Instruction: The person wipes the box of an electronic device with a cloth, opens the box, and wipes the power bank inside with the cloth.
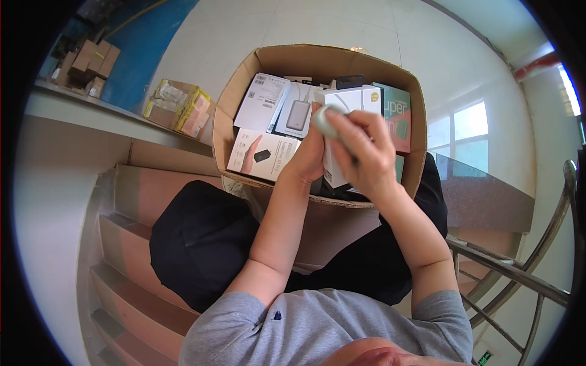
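Observation:
My right hand [369, 152] is closed on a pale green, rounded object [329, 122], whose exact kind I cannot make out. Close beside it, my left hand [310, 152] is held edge-on over the carton, and its fingers are mostly hidden behind the green object. Just under both hands is a white box [357, 97] standing in an open cardboard carton [342, 55]. To the left in the carton lie a white box with a power bank picture [297, 114], a plain white box [262, 100] and a white box with a hand picture [261, 155]. A green box [397, 113] stands at the right.
The carton sits before my knees at the top of a stairway [134, 274]. A metal railing [513, 268] runs along the right. Taped cardboard boxes [177, 107] stand on the floor to the left, and more cartons [94, 61] are farther back.

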Demonstrator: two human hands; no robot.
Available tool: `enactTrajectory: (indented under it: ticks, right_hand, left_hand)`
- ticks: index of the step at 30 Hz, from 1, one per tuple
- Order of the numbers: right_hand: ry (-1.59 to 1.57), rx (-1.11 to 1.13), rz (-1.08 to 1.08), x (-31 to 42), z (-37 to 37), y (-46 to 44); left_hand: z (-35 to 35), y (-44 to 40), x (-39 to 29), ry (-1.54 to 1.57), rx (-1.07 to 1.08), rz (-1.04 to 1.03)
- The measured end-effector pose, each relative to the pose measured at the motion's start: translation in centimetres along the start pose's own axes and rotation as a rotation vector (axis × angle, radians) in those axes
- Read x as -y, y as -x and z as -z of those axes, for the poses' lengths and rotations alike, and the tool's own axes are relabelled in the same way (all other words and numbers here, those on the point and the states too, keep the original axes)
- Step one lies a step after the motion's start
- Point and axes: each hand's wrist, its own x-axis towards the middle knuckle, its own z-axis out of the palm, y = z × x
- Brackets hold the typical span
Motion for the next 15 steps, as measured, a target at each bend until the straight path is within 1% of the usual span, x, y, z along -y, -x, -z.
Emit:
enactTrajectory:
  ticks: [5,9,10,14,15]
  right_hand:
    - [-0.003,-0.012,0.016,-0.3,0.3,-0.8]
    - [0.074,-0.09,-0.119,-1.5,1.1,-1.2]
    - [0.075,-0.09,-0.122,-1.3,1.0,-1.0]
    - [0.024,0.05,0.076,0.9,-0.4,0.2]
    - [0.022,0.05,0.077,0.6,-0.2,0.0]
  left_hand:
    - [-0.7,0.2,-0.2,0.027,-0.071,-0.002]
    - [-1.3,0.4,-0.6,0.025,-0.045,0.049]
    - [-1.2,0.4,-0.5,0.025,-0.045,0.051]
    - [0.3,0.0,0.5,-0.132,-0.06,-0.01]
    - [0.2,0.1,0.4,-0.132,-0.061,-0.011]
